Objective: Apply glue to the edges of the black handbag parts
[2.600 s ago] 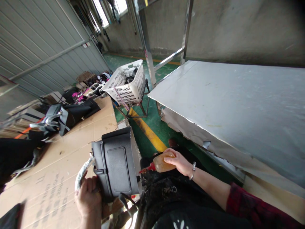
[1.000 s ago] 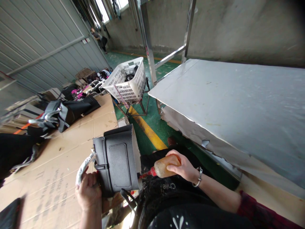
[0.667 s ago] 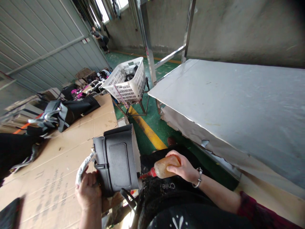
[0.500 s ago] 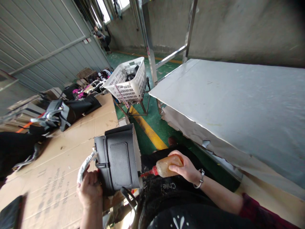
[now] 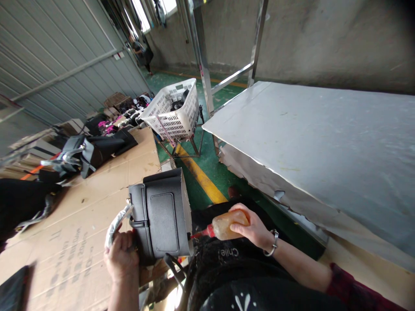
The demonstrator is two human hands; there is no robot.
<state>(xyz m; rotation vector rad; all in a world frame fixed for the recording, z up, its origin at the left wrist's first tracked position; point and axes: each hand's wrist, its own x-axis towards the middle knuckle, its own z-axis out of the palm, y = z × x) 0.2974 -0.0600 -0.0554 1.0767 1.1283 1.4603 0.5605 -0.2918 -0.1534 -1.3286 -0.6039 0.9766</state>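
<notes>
A black handbag (image 5: 162,216) lies on its side at the edge of the cardboard-covered table, its bottom edge toward my body. My left hand (image 5: 121,257) is closed round the bag's handle (image 5: 116,224), which is wrapped in clear plastic. In my right hand (image 5: 251,226) is a squeeze bottle (image 5: 225,225) of amber liquid with a red nozzle. The nozzle tip (image 5: 194,235) points left and meets the bag's edge near its lower corner; whether liquid comes out I cannot tell. A thin black strap (image 5: 175,270) hangs below the bag.
Cardboard (image 5: 94,207) covers the table on my left, with more black bags (image 5: 106,147) at its far side. A white plastic crate (image 5: 177,114) stands on a metal frame ahead. To the right is a grey-topped table (image 5: 311,138). Far back, a person (image 5: 142,52) stands near the wall.
My hands, the bag and the bottle hold almost the same position. The person in the background has shifted slightly.
</notes>
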